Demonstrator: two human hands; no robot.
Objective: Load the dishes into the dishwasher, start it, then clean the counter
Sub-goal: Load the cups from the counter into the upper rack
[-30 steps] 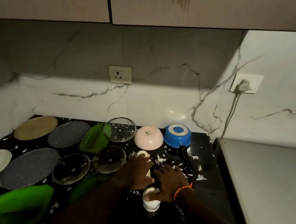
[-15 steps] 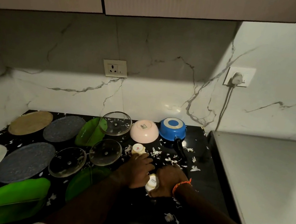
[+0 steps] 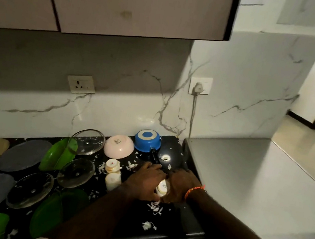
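White scraps litter the black counter (image 3: 174, 222) around my hands. Just behind them sits a blue pan (image 3: 147, 140), upside down, its black handle pointing toward me. My left hand (image 3: 146, 181) and right hand (image 3: 180, 184) curl around a small white cup (image 3: 162, 187) between them (lying on its side). Two more cups (image 3: 112, 174) stand just left.

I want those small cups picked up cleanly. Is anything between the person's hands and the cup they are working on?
Nothing visible stands between them. The left hand and right hand already close on the small white cup from both sides. The blue pan's black handle lies just behind their fingertips, and two more cups stand apart on the left.
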